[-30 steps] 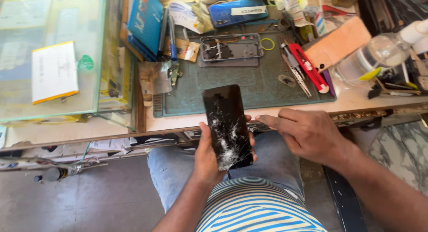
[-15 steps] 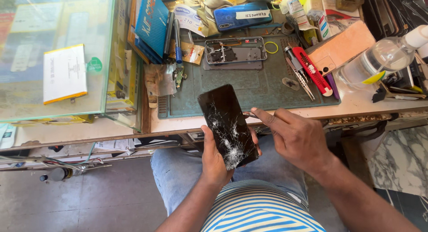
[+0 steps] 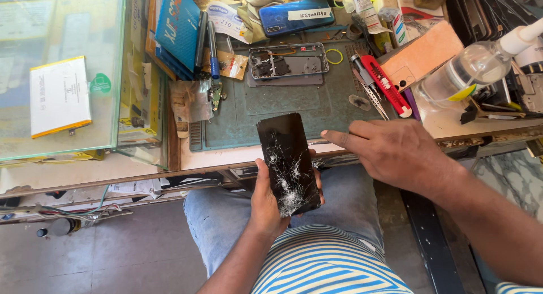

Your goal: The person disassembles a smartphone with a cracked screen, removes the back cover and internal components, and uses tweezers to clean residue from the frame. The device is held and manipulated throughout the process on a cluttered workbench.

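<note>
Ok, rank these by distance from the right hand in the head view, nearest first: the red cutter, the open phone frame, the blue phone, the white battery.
From the right hand:
1. Red cutter, just above it on the green mat.
2. Open phone frame, farther up and left on the mat.
3. Blue phone, at the bench's back edge.
4. White battery, far left inside the glass case.

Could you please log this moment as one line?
left hand: holds cracked phone upright | right hand: index finger pointing beside phone's edge | green mat behind

The person wears a shirt [image 3: 334, 260] with blue and white horizontal stripes and blue-grey jeans [image 3: 220, 226]; both forearms are bare, with no sleeves, rings or watch visible.
</note>
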